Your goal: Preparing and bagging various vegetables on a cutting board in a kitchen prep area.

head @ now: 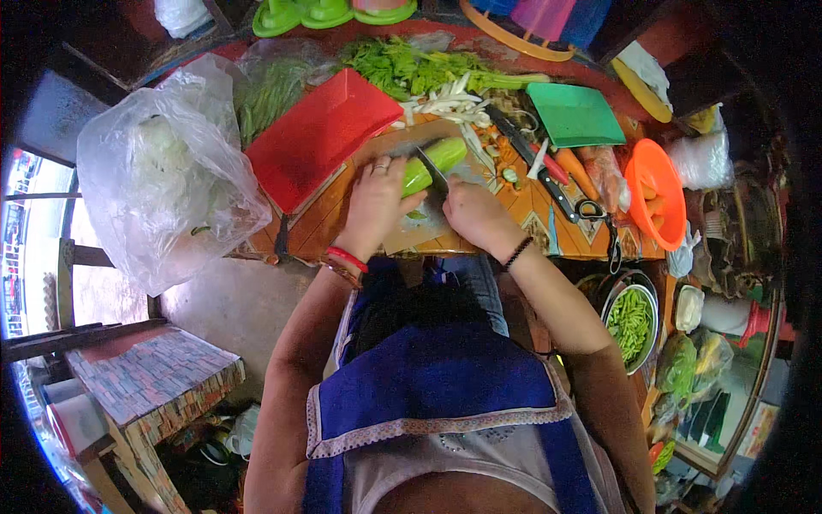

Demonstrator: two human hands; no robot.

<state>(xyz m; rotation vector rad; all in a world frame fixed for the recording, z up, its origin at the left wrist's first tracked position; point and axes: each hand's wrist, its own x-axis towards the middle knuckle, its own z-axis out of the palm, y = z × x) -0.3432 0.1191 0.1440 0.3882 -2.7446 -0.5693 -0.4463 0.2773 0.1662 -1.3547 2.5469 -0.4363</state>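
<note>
My left hand (376,199) presses on the near end of a long pale-green vegetable (447,153), which looks like a cucumber. The vegetable lies slantwise on a worn cutting board (420,239). In my right hand (475,212) is a kitchen knife (431,166), gripped by its handle. Its blade crosses the middle of the vegetable, close to my left fingers. How deep the edge sits in the flesh cannot be made out. A small green scrap (416,214) rests on the board between my hands.
A red tray (321,138) and a plastic bag of pale vegetables (170,173) stand left. White strips (453,103) and leafy greens (411,67) lie behind the board. To the right are another knife (557,194), carrots (576,173), a green tray (575,115) and an orange basket (674,212).
</note>
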